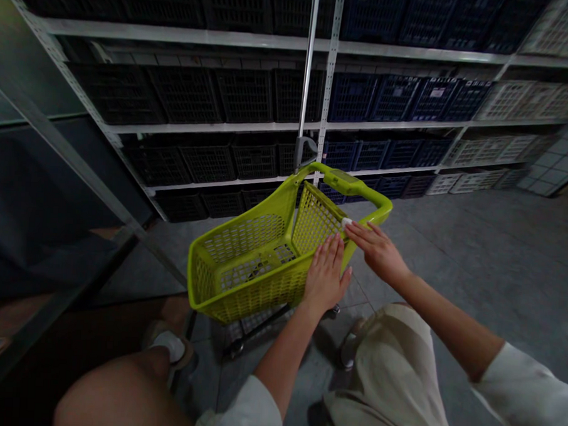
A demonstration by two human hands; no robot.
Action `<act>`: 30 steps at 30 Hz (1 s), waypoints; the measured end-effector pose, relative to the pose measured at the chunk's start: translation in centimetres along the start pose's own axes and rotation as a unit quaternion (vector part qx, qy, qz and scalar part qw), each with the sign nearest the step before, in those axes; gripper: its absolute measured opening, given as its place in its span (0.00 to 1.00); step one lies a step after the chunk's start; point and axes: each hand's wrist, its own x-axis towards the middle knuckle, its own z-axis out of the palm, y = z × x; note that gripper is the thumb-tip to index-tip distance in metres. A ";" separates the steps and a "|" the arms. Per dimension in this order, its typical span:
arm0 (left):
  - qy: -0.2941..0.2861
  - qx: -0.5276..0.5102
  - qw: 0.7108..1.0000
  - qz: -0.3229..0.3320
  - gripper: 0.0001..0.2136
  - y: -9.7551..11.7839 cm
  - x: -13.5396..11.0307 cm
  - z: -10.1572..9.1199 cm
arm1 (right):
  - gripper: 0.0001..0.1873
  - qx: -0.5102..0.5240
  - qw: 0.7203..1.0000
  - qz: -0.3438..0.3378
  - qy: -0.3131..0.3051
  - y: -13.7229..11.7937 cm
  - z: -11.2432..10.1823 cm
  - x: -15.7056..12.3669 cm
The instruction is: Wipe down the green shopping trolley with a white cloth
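Observation:
A lime-green plastic shopping cart (pixel 247 293) with perforated sides stands in front of me. My left hand (pixel 326 271) lies flat with fingers stretched against the cart's near side, fingertips at its upper rim. At the near rear corner, below the green push handle (pixel 381 208), my right hand (pixel 379 247) presses a small white piece (pixel 346 222) against the cart under its fingertips. Whether that piece is cloth or paper I cannot make out. The perforated rear flap (pixel 314 217) stands upright inside the basket.
A metal pole (pixel 309 69) with a grey grip (pixel 305 152) rises at the cart's far rear corner. Behind it, white metal shelving (pixel 216 37) holds black, blue and white crates. Metal bars (pixel 79 154) run along the left. Grey tiled floor (pixel 489 266) extends right.

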 end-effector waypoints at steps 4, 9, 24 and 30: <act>-0.001 0.008 1.000 0.001 0.32 0.0 0.0 0.1 | 0.35 -0.060 0.987 0.137 0.053 4.9 -1.3 -0.1; 0.011 0.009 1.000 -0.002 0.32 0.1 0.1 0.3 | 0.34 -0.042 0.994 0.086 0.048 1.3 -0.5 0.0; 0.004 0.018 1.000 0.002 0.32 0.0 0.0 0.1 | 0.38 0.011 0.999 0.000 0.044 -1.2 0.7 -0.9; 0.000 0.019 1.000 0.008 0.32 -0.1 0.0 0.0 | 0.38 -0.039 0.980 0.144 0.131 2.6 0.1 -0.9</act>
